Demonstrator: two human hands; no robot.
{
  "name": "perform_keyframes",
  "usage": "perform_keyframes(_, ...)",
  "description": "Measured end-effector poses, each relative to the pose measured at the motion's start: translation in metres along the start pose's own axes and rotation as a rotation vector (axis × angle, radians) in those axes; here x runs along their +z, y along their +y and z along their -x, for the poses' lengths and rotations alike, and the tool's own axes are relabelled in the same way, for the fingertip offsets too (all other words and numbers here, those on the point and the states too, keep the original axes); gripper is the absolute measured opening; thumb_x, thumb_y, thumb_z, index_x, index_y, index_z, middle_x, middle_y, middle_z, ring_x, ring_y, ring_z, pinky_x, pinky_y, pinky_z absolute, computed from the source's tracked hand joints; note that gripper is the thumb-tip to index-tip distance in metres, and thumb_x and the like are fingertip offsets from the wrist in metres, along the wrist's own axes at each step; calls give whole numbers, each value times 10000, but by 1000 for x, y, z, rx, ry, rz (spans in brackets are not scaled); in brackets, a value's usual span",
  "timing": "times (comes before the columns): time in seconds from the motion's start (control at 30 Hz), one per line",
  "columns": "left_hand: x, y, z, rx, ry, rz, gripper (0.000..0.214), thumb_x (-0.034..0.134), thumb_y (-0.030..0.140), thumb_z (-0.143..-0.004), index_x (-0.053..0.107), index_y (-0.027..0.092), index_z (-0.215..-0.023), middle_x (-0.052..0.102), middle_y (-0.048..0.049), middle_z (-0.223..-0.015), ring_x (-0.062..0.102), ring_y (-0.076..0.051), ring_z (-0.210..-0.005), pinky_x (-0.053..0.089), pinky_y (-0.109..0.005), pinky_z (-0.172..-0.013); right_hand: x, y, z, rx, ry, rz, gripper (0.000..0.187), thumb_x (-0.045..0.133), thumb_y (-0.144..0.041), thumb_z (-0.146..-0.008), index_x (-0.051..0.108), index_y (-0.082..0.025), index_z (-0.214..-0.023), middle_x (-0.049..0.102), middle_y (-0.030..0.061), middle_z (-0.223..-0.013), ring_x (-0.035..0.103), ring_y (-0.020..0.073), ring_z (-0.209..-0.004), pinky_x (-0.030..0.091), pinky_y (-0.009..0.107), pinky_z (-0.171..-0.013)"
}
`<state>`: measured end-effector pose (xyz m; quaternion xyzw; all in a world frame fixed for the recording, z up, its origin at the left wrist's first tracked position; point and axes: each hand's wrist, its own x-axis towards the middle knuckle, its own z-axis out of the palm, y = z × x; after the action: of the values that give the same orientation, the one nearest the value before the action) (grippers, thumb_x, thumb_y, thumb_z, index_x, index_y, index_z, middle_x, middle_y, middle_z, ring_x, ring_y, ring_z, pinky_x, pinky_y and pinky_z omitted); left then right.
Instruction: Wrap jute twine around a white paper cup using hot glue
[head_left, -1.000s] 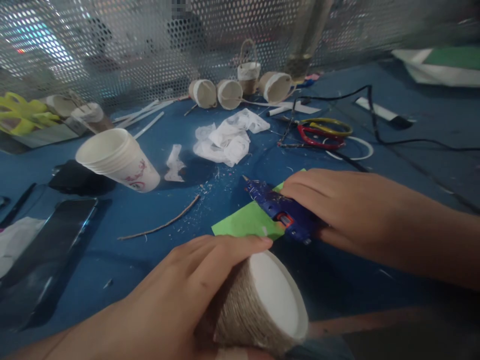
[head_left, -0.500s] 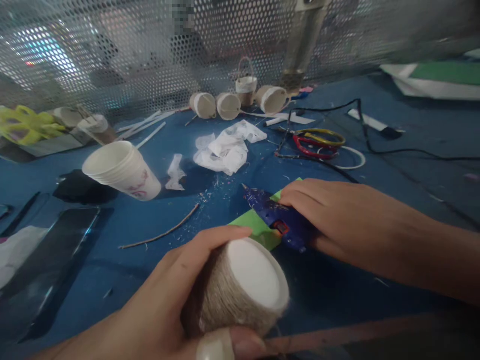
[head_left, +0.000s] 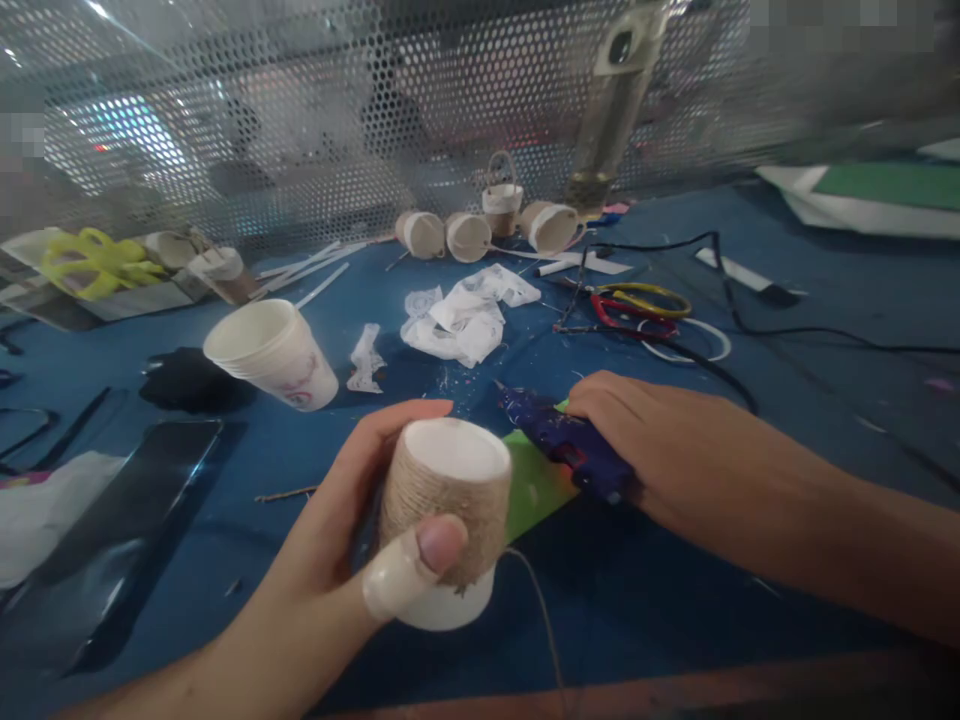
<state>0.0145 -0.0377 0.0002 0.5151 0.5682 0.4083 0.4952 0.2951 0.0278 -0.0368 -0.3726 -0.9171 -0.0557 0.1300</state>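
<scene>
Two hands show in head view. Left hand [head_left: 337, 540], lower centre, is closed round a twine-wrapped cup [head_left: 442, 490] held base up. The taped thumb presses the front & the fingers curl behind. Right hand [head_left: 652, 450], centre-right, lies over the rear of a blue glue gun [head_left: 551, 435] resting on green paper [head_left: 536, 485] on the bench [head_left: 675, 590]; can't tell if it grips. Stacked white cups [head_left: 274, 352] lie left of centre, w/ crumpled tissue [head_left: 465, 320] & scissors [head_left: 637, 300] in upper centre.

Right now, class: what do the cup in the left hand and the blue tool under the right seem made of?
Cup: matte white paper or thin plastic, its wall wound in coarse tan twine, ridged rows visible. Glue gun: probably moulded blue plastic, slight sheen on its body.
</scene>
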Motion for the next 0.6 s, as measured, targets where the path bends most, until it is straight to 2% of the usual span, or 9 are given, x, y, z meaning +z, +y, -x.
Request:
perform_keyframes(0.17,1,-1,-4,-23,18,75,654,875,682,-779,687,343,-1306,705,-16,-1191,660,-238,-1047,585,-250,-813,2,-1,0,36,-12,-32,253,517,-54,-792,566,-211,-984,662,73,-954,692,266,-772,491,377,-639)
perform_keyframes(0.3,0,-3,-4,11,-13,32,596,900,631,-789,703,366,-1285,714,8,-1230,666,-218,-1099,585,-223,-874,4,-1,3,84,-6,-22,309,525,-86,-804,559,-206,-1086,675,85,-1044,704,257,-775,477,366,-614)
perform_keyframes(0.4,-2,-7,-5,24,-40,20,584,902,612,-803,687,400,-1303,715,28,-1242,667,-200,-1118,581,-194,-881,10,-3,5,103,57,-40,401,515,-98,-770,533,-217,-1152,677,86,-1109,703,249,-767,452,358,-583)
perform_keyframes(0.5,-7,-12,-9,46,-98,-7,583,899,569,-835,650,429,-1343,709,37,-1270,677,-183,-1140,583,-174,-894,15,-5,6,99,123,-101,461,501,-102,-736,512,-243,-1175,676,66,-1136,706,237,-761,457,355,-581)
perform_keyframes(0.6,-9,-17,-12,70,-172,-35,566,891,522,-865,626,428,-1357,711,34,-1282,703,-178,-1150,596,-181,-918,17,-5,6,94,129,-125,453,492,-111,-750,502,-252,-1181,680,66,-1159,716,247,-772,475,365,-586)
